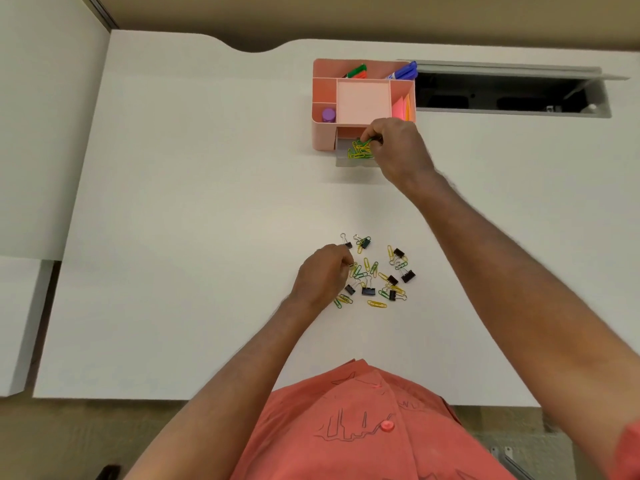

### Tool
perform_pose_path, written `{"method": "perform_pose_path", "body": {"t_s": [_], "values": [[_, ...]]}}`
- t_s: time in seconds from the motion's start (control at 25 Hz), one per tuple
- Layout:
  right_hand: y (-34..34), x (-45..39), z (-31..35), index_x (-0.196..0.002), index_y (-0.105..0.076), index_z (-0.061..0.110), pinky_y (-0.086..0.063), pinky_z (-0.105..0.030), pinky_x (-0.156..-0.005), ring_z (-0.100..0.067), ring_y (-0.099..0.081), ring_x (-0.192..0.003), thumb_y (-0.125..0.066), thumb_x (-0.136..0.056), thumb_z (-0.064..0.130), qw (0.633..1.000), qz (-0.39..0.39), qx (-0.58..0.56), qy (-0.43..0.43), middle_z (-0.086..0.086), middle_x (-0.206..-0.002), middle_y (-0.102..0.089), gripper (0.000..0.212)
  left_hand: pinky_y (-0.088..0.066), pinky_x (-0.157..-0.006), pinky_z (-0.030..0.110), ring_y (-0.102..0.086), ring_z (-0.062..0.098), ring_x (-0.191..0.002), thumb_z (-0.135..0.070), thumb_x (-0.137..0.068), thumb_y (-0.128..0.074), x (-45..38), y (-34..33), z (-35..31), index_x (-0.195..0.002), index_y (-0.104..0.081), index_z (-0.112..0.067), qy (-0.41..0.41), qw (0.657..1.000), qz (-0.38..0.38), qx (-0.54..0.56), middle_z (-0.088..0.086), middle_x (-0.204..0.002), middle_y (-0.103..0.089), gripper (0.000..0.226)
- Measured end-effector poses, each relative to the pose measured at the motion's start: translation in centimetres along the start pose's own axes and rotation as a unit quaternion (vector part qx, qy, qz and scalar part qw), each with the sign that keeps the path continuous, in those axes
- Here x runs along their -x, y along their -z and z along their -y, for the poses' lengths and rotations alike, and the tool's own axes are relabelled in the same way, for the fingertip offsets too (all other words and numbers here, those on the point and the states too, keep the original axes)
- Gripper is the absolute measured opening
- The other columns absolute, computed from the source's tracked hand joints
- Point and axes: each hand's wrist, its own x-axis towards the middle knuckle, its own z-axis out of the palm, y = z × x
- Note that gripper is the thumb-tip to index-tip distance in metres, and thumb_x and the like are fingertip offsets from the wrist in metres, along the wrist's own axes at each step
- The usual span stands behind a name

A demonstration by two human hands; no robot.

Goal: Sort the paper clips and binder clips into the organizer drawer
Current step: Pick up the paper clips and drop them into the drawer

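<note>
The organizer (pixel 363 102) stands on the table (pixel 173 202), at the far side, a little right of the middle. Its drawer (pixel 346 154) is pulled out toward the person, and some paper clips (pixel 360 152) lie inside it. The right hand (pixel 394 150) is over the drawer's right part, fingers touching the clips there. Right of the organizer, a slot (pixel 502 95) opens in the table. Nearer the person, a loose pile of clips (pixel 377 271) lies on the table. The left hand (pixel 322 275) rests at the pile's left edge. The two hands are well apart.
</note>
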Motion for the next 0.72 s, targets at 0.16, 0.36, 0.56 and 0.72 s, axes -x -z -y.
{"method": "perform_pose_path", "body": {"t_s": [0.16, 0.36, 0.56, 0.72], "values": [[-0.7, -0.5, -0.3, -0.11, -0.076, 0.013, -0.056, -0.032, -0.094, -0.018, -0.066, -0.108, -0.054, -0.098, 0.002, 1.0, 0.001, -0.012, 0.004, -0.005, -0.115, -0.074, 0.027, -0.051, -0.066, 0.028, -0.058, 0.003, -0.075, -0.025, -0.093, -0.063, -1.3, 3.0, -0.4, -0.094, -0.07, -0.029, 0.017, 0.996, -0.061, 0.055, -0.016, -0.094, -0.07, 0.008], [0.0, 1.2, -1.0, -0.102, -0.076, 0.015, -0.057, -0.024, -0.088, -0.008, -0.067, -0.095, -0.054, -0.095, 0.004, 0.988, -0.083, -0.128, -0.028, 0.002, -0.103, -0.075, 0.025, -0.046, -0.065, 0.025, -0.057, 0.003, -0.073, -0.032, -0.09, -0.063, -6.3, 8.0, -3.0, -0.091, -0.066, -0.034, 0.0, 0.982, -0.177, 0.067, -0.019, -0.094, -0.068, 0.003], [-0.3, 5.9, -3.2, -0.101, -0.075, 0.015, -0.056, -0.023, -0.084, -0.013, -0.069, -0.092, -0.057, -0.093, 0.004, 0.981, -0.109, -0.147, -0.07, 0.0, -0.104, -0.071, 0.023, -0.043, -0.065, 0.026, -0.064, 0.011, -0.089, -0.025, -0.091, -0.06, -13.2, 11.8, -5.9, -0.098, -0.071, -0.03, -0.018, 0.977, -0.212, -0.008, -0.013, -0.099, -0.071, 0.014], [-0.6, 9.0, -4.9, -0.1, -0.074, 0.018, -0.051, -0.011, -0.079, -0.01, -0.068, -0.088, -0.058, -0.094, 0.003, 0.978, -0.098, -0.149, -0.107, 0.003, -0.103, -0.069, 0.023, -0.056, -0.076, 0.036, -0.067, 0.018, -0.098, -0.02, -0.095, -0.055, -15.6, 11.7, -6.3, -0.107, -0.073, -0.027, -0.014, 0.982, -0.176, -0.067, -0.009, -0.106, -0.073, 0.023]]}}
